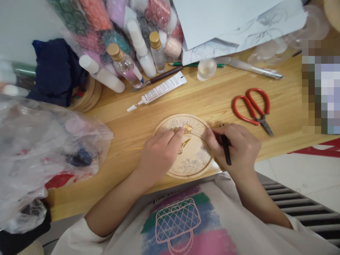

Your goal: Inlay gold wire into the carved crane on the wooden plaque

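Observation:
A round pale wooden disc (pixel 193 163) lies at the table's front edge, printed with fine wave and ray lines. Shaped gold wire (pixel 188 129) sits on its upper part, and a pointed gold wire outline lies near its middle. My left hand (pixel 162 150) rests over the disc's left side, fingers closed together and fingertips pressed at the upper gold wire. A thin gold strand runs out leftward from under this hand. My right hand (pixel 237 148) is closed around slim black tweezers (pixel 226 150), its thumb and forefinger touching the disc's right rim.
Red-handled pliers (pixel 252 108) lie right of the disc. Beyond it are a white glue tube (pixel 164 88), a small clear cup (pixel 206 69), a pen (pixel 256 68), bottles (pixel 126 67) and drawn sheets (pixel 239 21). Crumpled plastic bags (pixel 53 141) cover the left side.

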The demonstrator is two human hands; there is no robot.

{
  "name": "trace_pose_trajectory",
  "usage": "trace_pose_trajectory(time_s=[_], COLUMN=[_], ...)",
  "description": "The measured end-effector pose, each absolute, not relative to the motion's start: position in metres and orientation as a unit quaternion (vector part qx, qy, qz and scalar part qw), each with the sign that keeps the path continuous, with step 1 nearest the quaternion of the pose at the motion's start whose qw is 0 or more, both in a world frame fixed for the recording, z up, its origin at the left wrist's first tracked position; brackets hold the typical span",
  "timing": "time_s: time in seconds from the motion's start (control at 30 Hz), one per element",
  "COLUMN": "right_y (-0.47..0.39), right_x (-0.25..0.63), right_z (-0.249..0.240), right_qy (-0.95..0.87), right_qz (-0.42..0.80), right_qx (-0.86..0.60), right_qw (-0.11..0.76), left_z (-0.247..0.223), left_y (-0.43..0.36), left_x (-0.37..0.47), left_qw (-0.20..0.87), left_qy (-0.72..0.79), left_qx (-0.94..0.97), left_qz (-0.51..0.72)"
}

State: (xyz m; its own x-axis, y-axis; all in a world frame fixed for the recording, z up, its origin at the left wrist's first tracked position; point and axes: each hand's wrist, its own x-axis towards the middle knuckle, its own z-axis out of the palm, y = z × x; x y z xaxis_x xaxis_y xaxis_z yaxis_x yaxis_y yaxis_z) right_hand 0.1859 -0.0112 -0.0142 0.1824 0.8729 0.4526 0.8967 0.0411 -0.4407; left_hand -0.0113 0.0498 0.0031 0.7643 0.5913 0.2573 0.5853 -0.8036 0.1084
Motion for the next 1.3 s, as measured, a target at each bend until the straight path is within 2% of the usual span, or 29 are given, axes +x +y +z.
trace_pose_trajectory(time_s=[0.57, 1.0, 1.3], right_y=[-0.0112, -0.0116, -0.0103], right_x=[0.1859, 0.1860, 0.1860], right_z=[-0.0144, -0.0138, -0.0134], right_qy=[-0.634, -0.637, -0.638], right_qz=[-0.012, -0.012, -0.021], right_qx=[-0.700, -0.696, -0.694], right_qw=[0.328, 0.332, 0.333], left_z=[0.0026, 0.0010, 0.0034], left_y=[0.0514, 0.0517, 0.0511], left_x=[-0.0103, -0.0101, -0.0119], left_qw=[0.052, 0.042, 0.015], left_qy=[0.325, 0.323, 0.311], left_qx=[0.931, 0.927, 0.939], left_qz=[0.158, 0.185, 0.144])
